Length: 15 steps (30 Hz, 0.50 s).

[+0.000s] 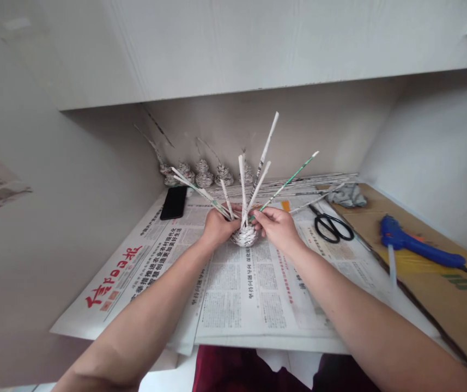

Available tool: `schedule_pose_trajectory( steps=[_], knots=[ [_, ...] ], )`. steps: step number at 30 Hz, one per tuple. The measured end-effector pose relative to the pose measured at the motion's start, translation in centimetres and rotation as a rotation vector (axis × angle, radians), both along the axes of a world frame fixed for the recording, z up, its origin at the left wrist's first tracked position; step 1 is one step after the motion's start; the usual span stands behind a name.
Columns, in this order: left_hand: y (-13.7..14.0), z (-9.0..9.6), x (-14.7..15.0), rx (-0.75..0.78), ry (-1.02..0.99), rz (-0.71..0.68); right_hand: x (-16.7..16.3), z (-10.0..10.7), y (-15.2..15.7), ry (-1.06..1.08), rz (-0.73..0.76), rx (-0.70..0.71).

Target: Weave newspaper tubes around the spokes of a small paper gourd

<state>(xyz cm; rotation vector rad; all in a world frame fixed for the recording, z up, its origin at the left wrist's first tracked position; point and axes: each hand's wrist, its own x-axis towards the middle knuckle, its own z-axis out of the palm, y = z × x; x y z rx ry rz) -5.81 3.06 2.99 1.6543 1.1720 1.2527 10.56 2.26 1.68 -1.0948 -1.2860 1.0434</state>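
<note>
Small rounded grey-white woven paper body (244, 238): held between both hands near the middle of the surface, just above or on the newspaper; contact underneath cannot be told.
Slim white rolled-paper spokes (242, 188): fan upward and outward from its rim.
Left hand (218, 226): curled nearly closed around the body's left side, some fingertips hidden.
Right hand (276, 226): thumb and fingers pinched together at the base of a thin green-and-white paper tube (292, 181) that slants out to the right.
Step in hand: apparently weaving a tube around the spokes at the rim.
Next move: would call for steadying the body with the left hand while the right bends the tube past a neighbouring spoke, without creasing it.
Surface (282, 343): spread with printed Chinese newspaper sheets (220, 310); a black phone (174, 203) lies left, black-handled scissors (319, 216) right.
Right edge: blue glue gun (425, 250) on brown cardboard (454, 321).
Back: pale paper tubes lying lengthwise (233, 190), and behind them a row of woven gourd-like paper shapes (204, 178).
Room: a recess between grey side walls, beneath a pale overhead panel (258, 49).
</note>
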Motion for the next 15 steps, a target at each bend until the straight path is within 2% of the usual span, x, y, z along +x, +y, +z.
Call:
schedule_pose_trajectory(
  steps=[7, 11, 15],
  knots=[
    [0.1, -0.5, 0.0, 0.048, 0.088, -0.041, 0.1, 1.5, -0.5, 0.251, -0.005, -0.305],
    [-0.2, -0.2, -0.1, 0.078, 0.089, -0.103, 0.2, 1.9, -0.5, 0.235, -0.016, -0.328],
    [-0.4, 0.2, -0.3, 0.213, 0.143, -0.201, 0.5, 1.8, -0.4, 0.231, -0.008, -0.343]
  ],
)
